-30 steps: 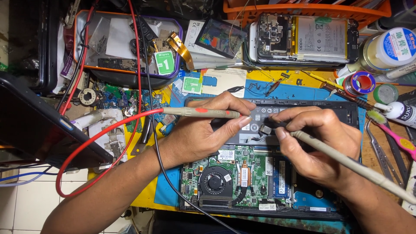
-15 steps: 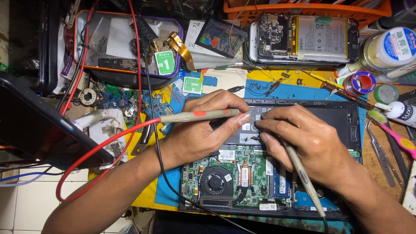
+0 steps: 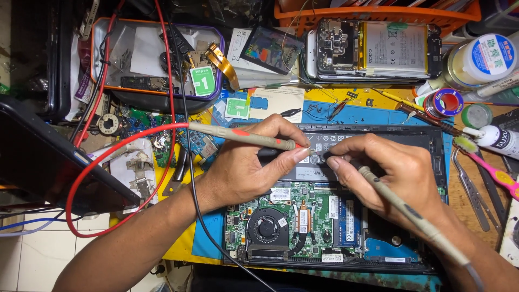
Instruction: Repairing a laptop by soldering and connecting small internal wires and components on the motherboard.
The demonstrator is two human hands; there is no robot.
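Observation:
An opened laptop [image 3: 335,221] lies on a blue mat, its green board, round fan [image 3: 266,227] and black battery [image 3: 378,141] exposed. My left hand [image 3: 246,167] holds a grey probe with red marks [image 3: 243,136] on a red lead, tip down on the battery's lower edge. My right hand [image 3: 397,173] holds a second grey probe [image 3: 403,208] on a black lead, its tip close beside the first. Both tips meet near the middle of the battery.
A tilted black laptop lid [image 3: 43,157] stands at the left. At the back sit an orange-rimmed parts tray [image 3: 146,59], an opened phone [image 3: 373,48] and an orange basket [image 3: 378,11]. Bottles, a solder reel [image 3: 447,103], tweezers and a pink toothbrush [image 3: 492,167] crowd the right.
My right hand swung its probe from lying out to the right into a steeper grip and shifted slightly left, bringing its tip beside the left probe. The left hand stayed nearly still.

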